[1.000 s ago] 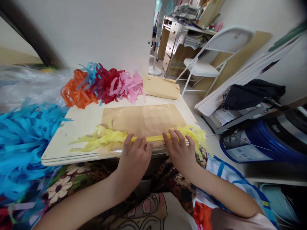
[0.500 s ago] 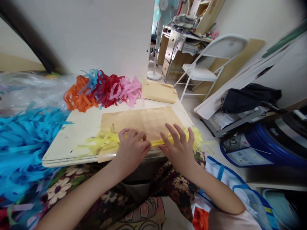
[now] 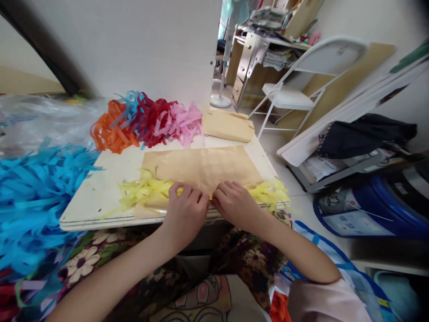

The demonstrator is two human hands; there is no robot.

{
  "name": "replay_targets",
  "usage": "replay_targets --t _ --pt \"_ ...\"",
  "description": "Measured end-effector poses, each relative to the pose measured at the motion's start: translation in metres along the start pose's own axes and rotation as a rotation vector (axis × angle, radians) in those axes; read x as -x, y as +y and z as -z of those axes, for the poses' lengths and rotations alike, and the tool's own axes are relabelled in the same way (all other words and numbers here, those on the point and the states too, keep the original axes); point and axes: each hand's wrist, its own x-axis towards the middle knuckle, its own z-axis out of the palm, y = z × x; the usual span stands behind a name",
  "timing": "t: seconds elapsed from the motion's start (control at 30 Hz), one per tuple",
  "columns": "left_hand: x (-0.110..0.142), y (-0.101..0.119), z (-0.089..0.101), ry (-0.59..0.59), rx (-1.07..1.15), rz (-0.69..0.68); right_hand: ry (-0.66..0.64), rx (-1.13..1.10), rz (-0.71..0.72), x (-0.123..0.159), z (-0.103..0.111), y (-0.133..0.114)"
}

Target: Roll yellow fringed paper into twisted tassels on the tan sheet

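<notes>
Left hand (image 3: pixel 187 212): was curled, apparently gripping the yellow strips (image 3: pixel 145 191) mid-length.
Right hand (image 3: pixel 237 202): was likewise curled just beside, presumably steadying them.
Yellow strips: lay across the paper's (image 3: pixel 201 164) near side, ends loose.
Red strips (image 3: pixel 149 123): sat beyond the paper, likely for clearance.

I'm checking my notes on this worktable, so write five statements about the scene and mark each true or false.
1. The left hand and right hand are both at the yellow strips. True.
2. The blue strips are heaped at the right of the view. False: they are heaped at the left.
3. The yellow strips lie across the near part of a brown paper sheet. True.
4. The folding chair in the background is black. False: it is white.
5. The orange strips lie left of the pink strips in the view. True.
</notes>
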Motion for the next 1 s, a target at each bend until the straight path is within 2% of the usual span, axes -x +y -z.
replay_targets --t 0.2,0.37,0.47,0.67,0.87,1.0 --pt "-0.003 0.000 0.003 -0.054 -0.009 0.075 -0.014 0.049 -0.009 -0.001 0.000 0.001" --pt "-0.002 -0.008 0.008 -0.103 0.018 0.058 0.005 0.060 -0.065 0.013 0.001 0.008" --pt "-0.003 -0.009 0.008 -0.079 -0.035 0.037 -0.004 0.065 -0.097 0.021 0.004 0.014" --pt "-0.007 -0.007 0.005 -0.088 -0.145 0.018 -0.074 0.051 -0.169 0.025 0.013 0.020" --pt "-0.008 -0.011 0.002 -0.134 -0.137 0.000 -0.150 -0.066 -0.258 0.026 0.014 0.028" --pt "-0.011 -0.011 0.002 -0.161 -0.148 -0.008 -0.210 -0.107 -0.261 0.021 0.016 0.033"
